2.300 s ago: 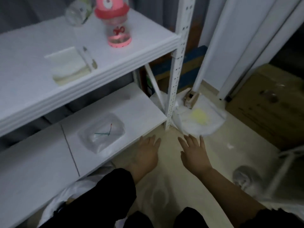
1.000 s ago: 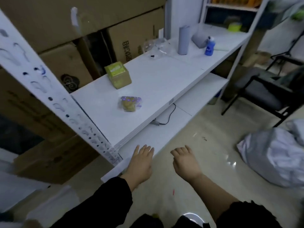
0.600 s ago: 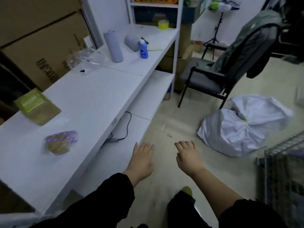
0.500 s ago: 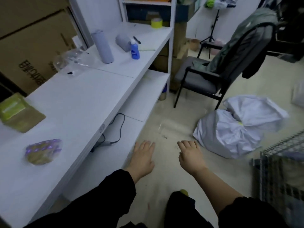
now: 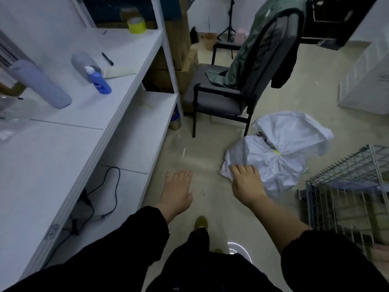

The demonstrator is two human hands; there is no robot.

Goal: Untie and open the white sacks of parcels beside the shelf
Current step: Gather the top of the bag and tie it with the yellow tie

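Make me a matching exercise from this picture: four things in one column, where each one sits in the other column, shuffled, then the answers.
Things
1. blue plastic bottle
2. yellow tape roll
3. white tied sacks
4. black cable

Places
A. on the floor beside the grey chair
B. on the lower shelf board
C. at the far end of the upper shelf board
D. on the upper shelf board, next to a grey cylinder

Pairs: 1-D, 2-C, 3-A, 4-B

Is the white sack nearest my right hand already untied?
No, the near white sack is bunched shut at a yellow-green tie.
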